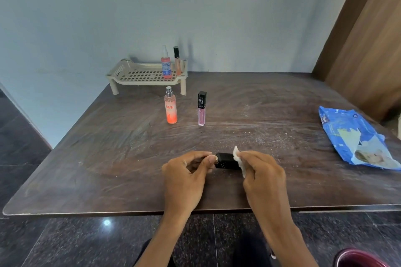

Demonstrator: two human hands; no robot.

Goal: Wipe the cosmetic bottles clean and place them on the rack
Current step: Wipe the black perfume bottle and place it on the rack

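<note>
Currently on the wiping step, third item judging by what the rack holds. Left hand (186, 171) pinches one end of a small black cosmetic case (225, 160) between thumb and fingertips, holding it level just above the table (108, 147). Right hand (262, 171) is curled round a folded white wipe (237, 157), which is pressed onto the case's other end. White specks show on the near face of the case. To do this well, I judge:

- pinch firmly at the very end;
- draw the wipe along the full length;
- roll the case to reach each face;
- swap ends so the pinched part also gets cleaned.

Beyond the hands stand an orange mist bottle (171, 106) and a pink lip-gloss tube (201, 110), both upright and probably awaiting their turn. Farther off, the rack (117, 72) carries a pink spray bottle (166, 65) and a slim gloss tube (177, 60). A blue wipes packet (351, 138) lies well to the right of the right hand.
</note>
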